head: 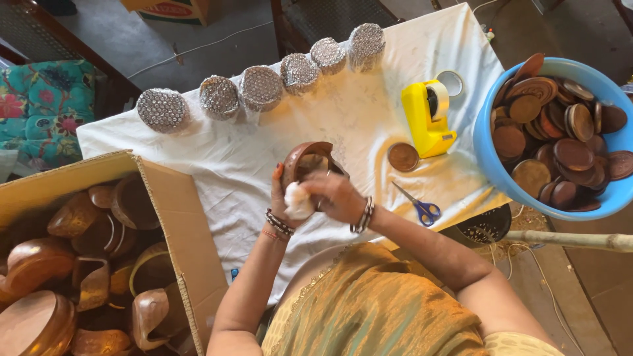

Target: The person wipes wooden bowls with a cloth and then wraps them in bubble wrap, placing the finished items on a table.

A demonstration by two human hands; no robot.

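My left hand (285,194) holds a brown heart-shaped wooden box (305,160) over the white cloth (224,165), and a white wad of cloth (298,200) sits against its palm. My right hand (336,196) is pressed to the same box from the right, fingers curled around its lower edge. Bangles ring both wrists. A round brown lid (403,157) lies on the cloth just right of the hands.
Several bubble-wrapped bundles (260,88) line the cloth's far edge. A yellow tape dispenser (427,117), a tape roll (451,82) and blue-handled scissors (419,206) lie at the right. A blue tub (491,165) holds brown lids; a cardboard carton (168,217) at left holds wooden boxes.
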